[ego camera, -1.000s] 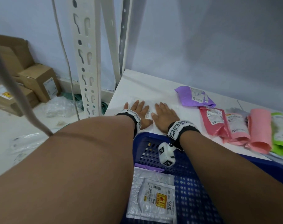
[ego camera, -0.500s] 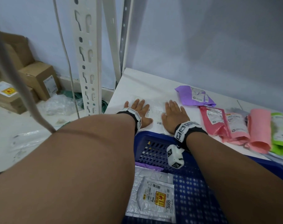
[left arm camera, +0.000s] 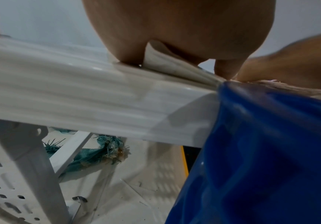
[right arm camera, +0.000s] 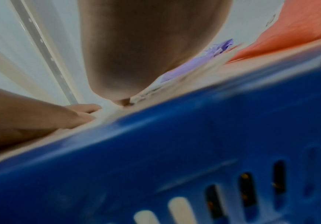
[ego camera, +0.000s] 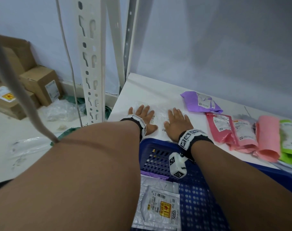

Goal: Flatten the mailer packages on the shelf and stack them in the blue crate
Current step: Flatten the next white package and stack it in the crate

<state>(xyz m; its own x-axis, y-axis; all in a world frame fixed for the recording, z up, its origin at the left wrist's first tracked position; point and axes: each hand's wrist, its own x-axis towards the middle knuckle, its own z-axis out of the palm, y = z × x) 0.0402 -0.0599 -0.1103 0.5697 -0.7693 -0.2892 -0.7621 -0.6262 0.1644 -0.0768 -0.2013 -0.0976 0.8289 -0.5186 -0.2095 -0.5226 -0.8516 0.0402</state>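
Note:
A white mailer (ego camera: 160, 120) lies flat on the white shelf (ego camera: 158, 94) near its front left corner. My left hand (ego camera: 144, 116) and right hand (ego camera: 177, 122) press down on it, palms flat, fingers straight and spread. The blue crate (ego camera: 197, 194) sits just below the shelf's front edge, under my wrists; it holds a silver mailer (ego camera: 158, 209) with a printed label on top of a purple one (ego camera: 154, 174). In the left wrist view my palm (left arm camera: 174, 37) rests on the white mailer (left arm camera: 165, 63) beside the crate rim (left arm camera: 261, 121).
To the right on the shelf lie a purple mailer (ego camera: 201, 101), two pink mailers (ego camera: 219, 127), a rolled pink one (ego camera: 268, 137) and a green one (ego camera: 290, 139). A white slotted upright (ego camera: 90, 64) stands at the left. Cardboard boxes (ego camera: 40, 84) and plastic wrap lie on the floor.
My right hand has slid rightwards across the white mailer, away from my left hand, which stays where it was. Both palms stay flat on the mailer.

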